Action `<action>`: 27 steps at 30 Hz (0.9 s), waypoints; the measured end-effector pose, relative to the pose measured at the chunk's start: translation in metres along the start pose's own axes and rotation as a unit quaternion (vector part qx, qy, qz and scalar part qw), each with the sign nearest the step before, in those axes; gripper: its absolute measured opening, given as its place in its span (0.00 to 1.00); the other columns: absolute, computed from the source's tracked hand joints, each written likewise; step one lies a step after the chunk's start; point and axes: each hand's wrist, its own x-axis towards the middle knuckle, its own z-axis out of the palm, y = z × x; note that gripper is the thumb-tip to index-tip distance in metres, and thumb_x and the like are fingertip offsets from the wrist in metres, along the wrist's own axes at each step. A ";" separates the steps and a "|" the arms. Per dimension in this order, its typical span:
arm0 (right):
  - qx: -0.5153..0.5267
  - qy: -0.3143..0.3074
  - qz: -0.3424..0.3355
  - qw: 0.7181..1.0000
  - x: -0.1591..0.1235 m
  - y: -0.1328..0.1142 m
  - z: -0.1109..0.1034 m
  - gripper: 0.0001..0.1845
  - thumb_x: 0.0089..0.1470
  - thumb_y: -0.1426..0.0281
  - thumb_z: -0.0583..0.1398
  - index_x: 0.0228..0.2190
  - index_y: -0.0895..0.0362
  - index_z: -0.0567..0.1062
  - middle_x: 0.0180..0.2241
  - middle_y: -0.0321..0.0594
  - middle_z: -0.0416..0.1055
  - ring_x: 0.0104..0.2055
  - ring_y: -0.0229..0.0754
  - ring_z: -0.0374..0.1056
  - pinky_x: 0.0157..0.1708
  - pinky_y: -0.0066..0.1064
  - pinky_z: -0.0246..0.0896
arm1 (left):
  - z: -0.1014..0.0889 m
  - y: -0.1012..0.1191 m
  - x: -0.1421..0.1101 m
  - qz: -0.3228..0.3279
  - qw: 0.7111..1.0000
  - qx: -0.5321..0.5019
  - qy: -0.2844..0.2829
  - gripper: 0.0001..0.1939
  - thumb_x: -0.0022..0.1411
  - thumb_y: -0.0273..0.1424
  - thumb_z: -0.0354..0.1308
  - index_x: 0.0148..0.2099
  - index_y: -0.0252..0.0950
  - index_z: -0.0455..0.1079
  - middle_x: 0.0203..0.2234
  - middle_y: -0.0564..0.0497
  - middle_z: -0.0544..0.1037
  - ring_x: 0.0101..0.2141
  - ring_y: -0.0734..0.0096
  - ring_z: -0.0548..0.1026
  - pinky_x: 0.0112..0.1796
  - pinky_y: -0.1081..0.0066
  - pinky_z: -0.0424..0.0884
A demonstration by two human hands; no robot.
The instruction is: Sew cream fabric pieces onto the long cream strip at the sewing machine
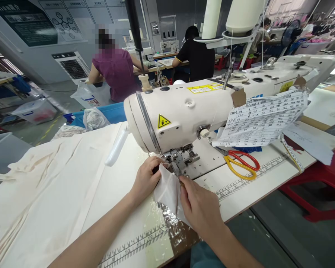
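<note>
A small piece of thin white cloth [167, 190] hangs in folds between my hands, just in front of the needle area [181, 154] of a white sewing machine [181, 111]. My left hand [146, 176] pinches the cloth's upper left edge, close to the presser foot. On the other side, my right hand [199, 203] is closed with its fingertips at the cloth's right edge. A slim grey metal piece [175, 169] runs from those fingertips towards the needle; whether it is a tool or a machine part I cannot tell.
Scissors with red and yellow handles [241, 163] lie right of the needle area. A handwritten paper sheet [262, 119] hangs on the machine. Long off-white fabric [44, 178] covers the table's left. A red stool [321, 186] stands at right. Two people [115, 70] sit ahead.
</note>
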 end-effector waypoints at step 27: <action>-0.010 -0.029 0.004 1.000 0.000 -0.003 -0.001 0.15 0.63 0.77 0.53 0.49 0.63 0.73 0.38 0.48 0.80 0.31 0.46 0.78 0.23 0.31 0.67 | -0.001 -0.003 0.000 0.023 0.999 0.039 -0.015 0.10 0.65 0.34 0.53 0.35 0.39 0.73 0.36 0.49 0.78 0.38 0.64 0.76 0.40 0.66 0.73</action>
